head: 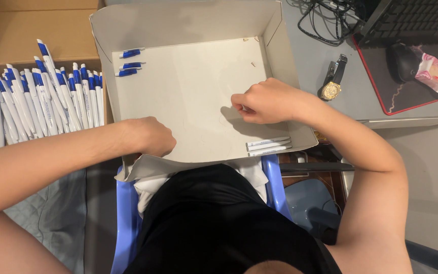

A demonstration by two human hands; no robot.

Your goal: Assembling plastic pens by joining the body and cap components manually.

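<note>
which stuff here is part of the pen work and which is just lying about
In the job: white box, blue pen caps, white pen barrels, pile of pens, left hand, right hand.
Lying about: wristwatch, mouse, keyboard, cables.

Left hand (148,136) curled into a loose fist, knuckles up, fingers tucked under and hidden; its bare forearm runs in from the lower left, nearly level, wrist straight. Right hand (262,101) sits up and to the right of the left, well apart from it, also closed, fingertips (238,106) pinched together on the side facing the left hand; whether anything is held between them cannot be told. Right arm bare, elbow bent sharply, forearm slanting down and outward from the wrist.
</note>
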